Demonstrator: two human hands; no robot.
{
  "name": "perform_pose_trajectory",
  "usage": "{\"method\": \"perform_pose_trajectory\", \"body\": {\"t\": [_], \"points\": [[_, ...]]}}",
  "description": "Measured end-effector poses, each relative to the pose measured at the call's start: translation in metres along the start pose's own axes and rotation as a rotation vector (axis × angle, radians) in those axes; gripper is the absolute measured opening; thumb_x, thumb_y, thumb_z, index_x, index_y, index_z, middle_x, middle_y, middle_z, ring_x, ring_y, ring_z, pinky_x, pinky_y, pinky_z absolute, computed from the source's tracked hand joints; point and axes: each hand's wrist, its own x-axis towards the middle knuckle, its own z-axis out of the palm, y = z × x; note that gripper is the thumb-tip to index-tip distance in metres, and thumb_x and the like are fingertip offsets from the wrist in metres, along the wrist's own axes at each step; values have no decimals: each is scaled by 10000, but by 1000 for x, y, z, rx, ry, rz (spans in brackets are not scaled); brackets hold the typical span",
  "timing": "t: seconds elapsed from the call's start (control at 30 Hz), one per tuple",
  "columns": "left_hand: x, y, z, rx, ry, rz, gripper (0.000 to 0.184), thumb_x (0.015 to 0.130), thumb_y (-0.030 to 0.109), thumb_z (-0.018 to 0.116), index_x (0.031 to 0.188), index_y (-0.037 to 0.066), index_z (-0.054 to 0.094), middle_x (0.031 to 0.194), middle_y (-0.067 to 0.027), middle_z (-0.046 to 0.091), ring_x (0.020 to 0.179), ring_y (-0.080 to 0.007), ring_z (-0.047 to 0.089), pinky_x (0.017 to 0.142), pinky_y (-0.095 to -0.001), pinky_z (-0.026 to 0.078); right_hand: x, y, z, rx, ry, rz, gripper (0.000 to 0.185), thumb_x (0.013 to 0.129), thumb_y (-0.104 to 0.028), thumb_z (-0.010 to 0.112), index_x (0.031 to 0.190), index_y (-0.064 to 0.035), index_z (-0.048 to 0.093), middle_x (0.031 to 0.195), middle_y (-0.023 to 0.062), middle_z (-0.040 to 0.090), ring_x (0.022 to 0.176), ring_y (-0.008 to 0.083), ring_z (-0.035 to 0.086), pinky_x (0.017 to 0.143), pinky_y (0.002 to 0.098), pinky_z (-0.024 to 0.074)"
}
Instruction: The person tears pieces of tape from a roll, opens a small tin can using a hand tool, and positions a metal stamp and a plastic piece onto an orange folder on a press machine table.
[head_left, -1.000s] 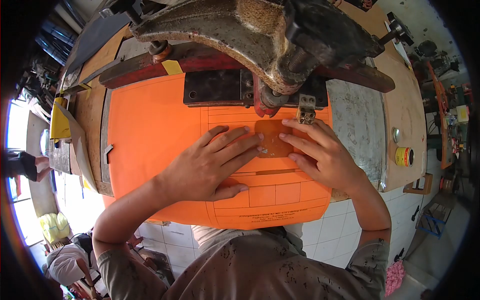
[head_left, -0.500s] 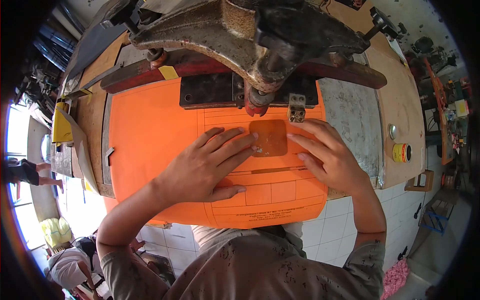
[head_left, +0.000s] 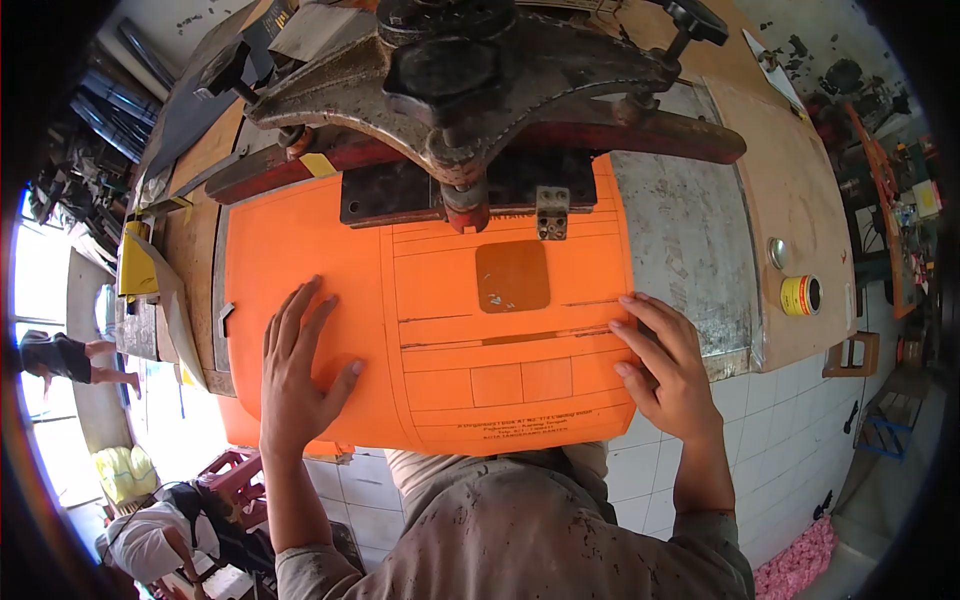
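An orange printed sheet (head_left: pixel 310 240) lies flat on the worktable under a metal clamp frame (head_left: pixel 560 80). On its left part rests my left hand (head_left: pixel 305 375), fingers spread, holding nothing. My right hand (head_left: pixel 665 370) touches the sheet's right edge with its fingertips, fingers apart and empty. Between the hands, a rounded brown square (head_left: pixel 513 277) shows on the sheet, above ruled boxes and small printed text. A black bar (head_left: pixel 390 195) of the clamp lies over the sheet's top edge, with a small metal block (head_left: pixel 552 213) at its right.
A yellow tin (head_left: pixel 800 295) and a round metal lid (head_left: pixel 777 252) stand on the right side of the table. Yellow material (head_left: pixel 136 262) hangs at the left edge. Behind on the left, one person (head_left: pixel 160 540) sits low and another person's legs (head_left: pixel 110 365) show.
My left hand has moved left, away from the brown square. My right hand has moved down to the sheet's right edge. The view has shifted, so the clamp appears further left.
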Motion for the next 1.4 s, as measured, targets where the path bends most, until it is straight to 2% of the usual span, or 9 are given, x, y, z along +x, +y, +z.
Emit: {"method": "perform_pose_trajectory", "body": {"t": [0.13, 0.23, 0.37, 0.57, 0.67, 0.77, 0.9, 1.17, 1.4], "points": [[-2, -3, 3, -12, 7, -7, 707, 856, 278, 815, 1494, 41, 623, 1680, -184, 496, 1559, -418, 447, 1281, -537, 355, -4, 4, -2, -36, 7, -14, 458, 948, -163, 781, 1385, -44, 711, 1550, 145, 613, 1432, 366, 572, 1158, 511, 449], [-5, -5, 3, -85, 36, 12, 697, 856, 235, 808, 1498, 40, 619, 1684, -181, 494, 1564, -420, 440, 1283, -545, 351, -18, 28, -27, -300, 230, 76, 449, 958, -182, 795, 1378, -43, 717, 1542, 151, 614, 1427, 381, 564, 1165, 529, 441], [-19, -3, 3, -82, 64, 5, 653, 912, 232, 749, 1520, 38, 607, 1683, -192, 500, 1579, -416, 431, 1280, -553, 364, -50, 91, -78, -660, 737, 436, 463, 986, -196, 809, 1401, -62, 654, 1458, 174, 633, 1407, 395, 567, 1178, 527, 437], [-39, 2, 11, -149, 152, -14, 654, 875, 229, 798, 1481, 44, 636, 1664, -180, 522, 1556, -424, 453, 1275, -576, 354, -83, 147, -111, -326, 597, 697, 394, 966, -157, 838, 1300, -61, 653, 1344, 160, 700, 1251, 342, 679, 1085, 425, 529], [-42, 10, 12, -154, 166, 4, 640, 877, 226, 811, 1467, 41, 647, 1652, -183, 534, 1546, -425, 465, 1270, -582, 359, -72, 125, -107, -189, 615, 686, 393, 903, -106, 889, 1218, -40, 662, 1319, 155, 728, 1210, 341, 708, 1044, 409, 559], [-38, 26, 13, -169, 149, 59, 633, 873, 225, 833, 1452, 39, 656, 1639, -185, 543, 1533, -426, 480, 1265, -590, 361, -46, 86, -81, -159, 473, 341, 387, 844, -61, 922, 1142, -10, 681, 1350, 164, 729, 1211, 325, 718, 1012, 399, 581], [-25, 51, 24, -195, 117, 153, 632, 863, 251, 870, 1426, 48, 668, 1613, -182, 555, 1511, -414, 502, 1257, -598, 369, -7, 36, -43, -121, 344, 110, 376, 811, -74, 947, 1081, 27, 706, 1420, 157, 693, 1227, 329, 718, 991, 422, 603], [-22, 67, 38, -218, 74, 181, 637, 819, 212, 883, 1406, 68, 681, 1608, -178, 557, 1490, -397, 523, 1258, -596, 379, 13, 26, -38, -159, 207, 103, 364, 880, -189, 913, 1076, 35, 704, 1477, 152, 632, 1254, 343, 692, 967, 424, 604], [-18, 76, 42, -237, 71, 217, 635, 814, 222, 895, 1394, 67, 690, 1591, -183, 566, 1471, -391, 538, 1254, -588, 390, 15, 15, -58, -127, 299, 31, 408, 897, -248, 905, 1128, 27, 711, 1502, 169, 622, 1284, 358, 683, 1002, 459, 593]]}}
